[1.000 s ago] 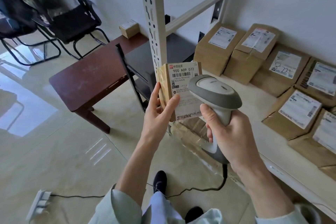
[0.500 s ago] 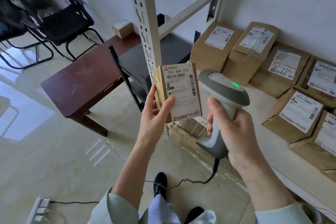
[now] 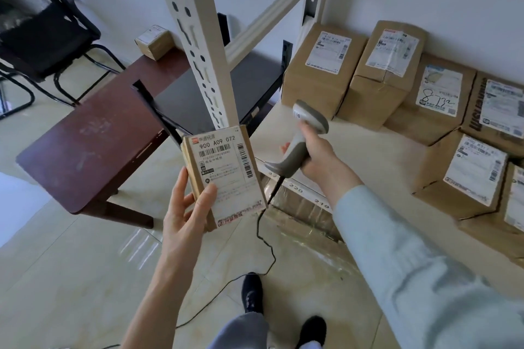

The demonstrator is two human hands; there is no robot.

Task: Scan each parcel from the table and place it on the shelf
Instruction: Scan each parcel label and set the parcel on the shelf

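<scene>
My left hand holds a small brown parcel upright by its lower left edge, white label "900 A09 072" facing me. My right hand grips the handle of a grey corded barcode scanner, stretched out over the front of the white shelf board, the scanner head turned away from the parcel. Several labelled cardboard parcels stand along the shelf's back and right. One more small parcel sits at the far end of the dark brown table.
A white perforated shelf upright rises just behind the held parcel. A black rack stands between table and shelf. Black chairs are at the far left. The scanner cable trails to the floor by my feet.
My right hand has carried the scanner away from the parcel, rightward and out over the shelf. The left hand has lowered the parcel slightly and still holds it.
</scene>
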